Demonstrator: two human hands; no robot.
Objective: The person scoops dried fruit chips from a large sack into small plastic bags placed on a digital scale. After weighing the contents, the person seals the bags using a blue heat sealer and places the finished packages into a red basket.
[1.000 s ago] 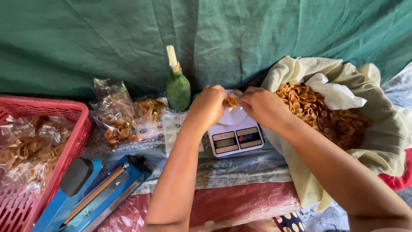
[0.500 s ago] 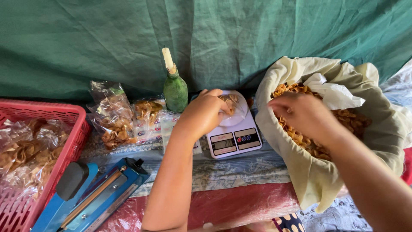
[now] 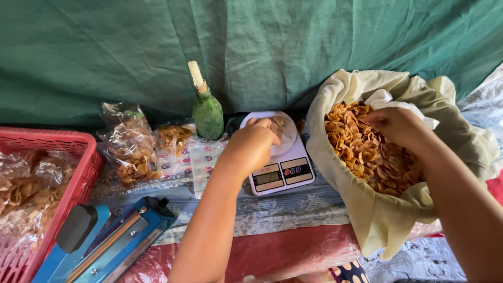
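Over the cloth sack [image 3: 398, 209], the right hand [image 3: 398, 127] now hangs with its fingers curled loosely down into the fried chips [image 3: 361, 152]; a second ago it was beside the left hand at the scale. Whether it already grips any chips, I cannot tell. This move suggests that more chips are being fetched for the weighing. The left hand [image 3: 251, 147] stays on the white kitchen scale [image 3: 280, 167], closed on a small clear bag [image 3: 280, 131] that sits on the round plate with a few chips inside.

Behind the scale stands a green bottle [image 3: 208, 112] with a pale stopper. To the left lie filled chip packets [image 3: 131, 152], then a red basket [image 3: 78, 157] with more packets, and nearer the person a blue heat sealer [image 3: 105, 241]. Between sack and scale nothing stands in the way; only the bottle is near the left hand.
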